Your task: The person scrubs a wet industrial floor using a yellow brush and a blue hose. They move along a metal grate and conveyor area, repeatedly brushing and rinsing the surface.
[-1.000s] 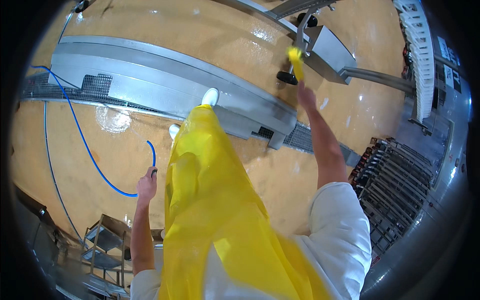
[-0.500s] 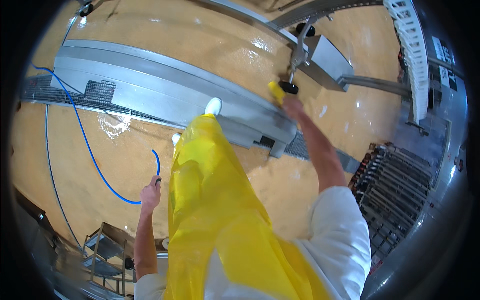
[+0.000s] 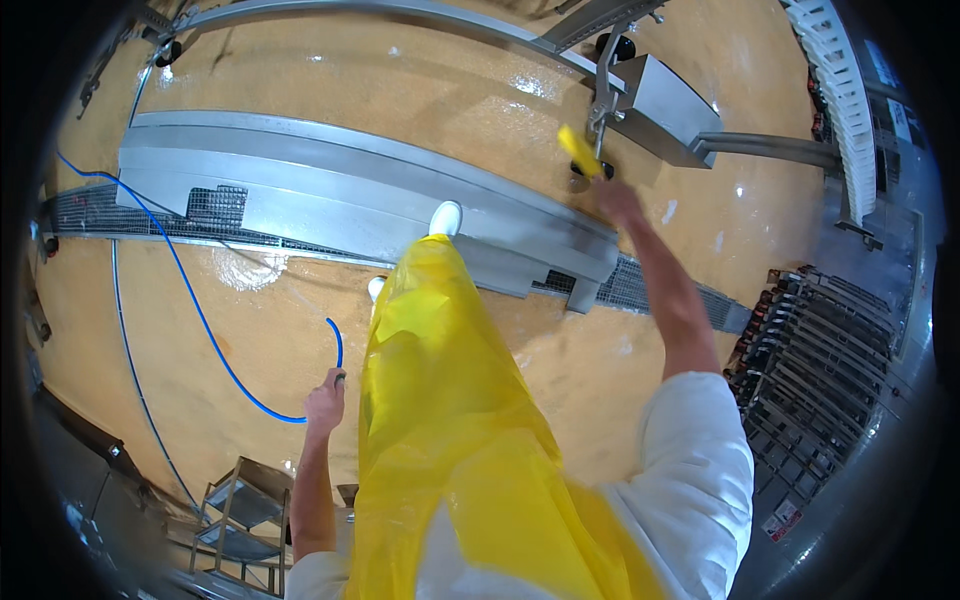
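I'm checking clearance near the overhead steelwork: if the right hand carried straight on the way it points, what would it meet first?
Probably the metal bracket just past the yellow tool in the right hand; depth is unclear.

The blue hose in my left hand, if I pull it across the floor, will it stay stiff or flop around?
The blue hose would probably flop: it already trails in loose curves over the floor, and its end arcs above the left hand. It looks thin, so likely light. The floor shines as if wet, so it should slide easily and may be slippery to grip.
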Demonstrator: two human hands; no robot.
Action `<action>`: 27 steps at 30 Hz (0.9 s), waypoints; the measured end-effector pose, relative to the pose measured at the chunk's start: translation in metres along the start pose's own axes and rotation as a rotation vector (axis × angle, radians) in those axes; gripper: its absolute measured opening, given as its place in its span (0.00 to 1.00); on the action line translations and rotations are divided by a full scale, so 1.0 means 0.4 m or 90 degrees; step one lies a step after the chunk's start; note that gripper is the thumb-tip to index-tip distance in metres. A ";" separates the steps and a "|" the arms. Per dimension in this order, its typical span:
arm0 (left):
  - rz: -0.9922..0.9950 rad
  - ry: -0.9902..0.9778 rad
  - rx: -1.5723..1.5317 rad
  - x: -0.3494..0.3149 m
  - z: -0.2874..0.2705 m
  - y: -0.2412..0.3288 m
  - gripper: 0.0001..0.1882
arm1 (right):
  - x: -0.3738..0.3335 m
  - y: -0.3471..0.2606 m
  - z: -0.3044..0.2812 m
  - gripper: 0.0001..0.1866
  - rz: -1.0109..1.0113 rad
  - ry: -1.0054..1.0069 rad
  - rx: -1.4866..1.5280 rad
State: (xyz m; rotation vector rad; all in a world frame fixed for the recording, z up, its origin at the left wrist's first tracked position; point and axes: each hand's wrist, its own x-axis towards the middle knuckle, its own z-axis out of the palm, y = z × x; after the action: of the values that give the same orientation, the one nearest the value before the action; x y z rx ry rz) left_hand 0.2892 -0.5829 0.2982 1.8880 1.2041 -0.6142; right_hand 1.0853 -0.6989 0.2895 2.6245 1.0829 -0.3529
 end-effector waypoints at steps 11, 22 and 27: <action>-0.094 -0.094 0.101 -0.071 -0.126 0.030 0.13 | -0.213 -0.587 -0.211 0.32 0.387 0.062 1.324; -0.090 -0.040 0.148 -0.067 -0.328 0.121 0.13 | -0.023 -0.989 -0.028 0.38 0.546 -0.205 1.250; -0.115 -0.051 0.176 -0.068 -0.342 0.146 0.15 | 0.032 -0.732 -0.136 0.37 0.535 0.378 1.624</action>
State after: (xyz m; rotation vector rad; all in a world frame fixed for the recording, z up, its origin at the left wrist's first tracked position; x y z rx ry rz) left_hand 0.3281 -0.4974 0.4168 1.9697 1.3004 -0.9885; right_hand 0.8911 -0.4725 0.2882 -0.9339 0.5934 0.2752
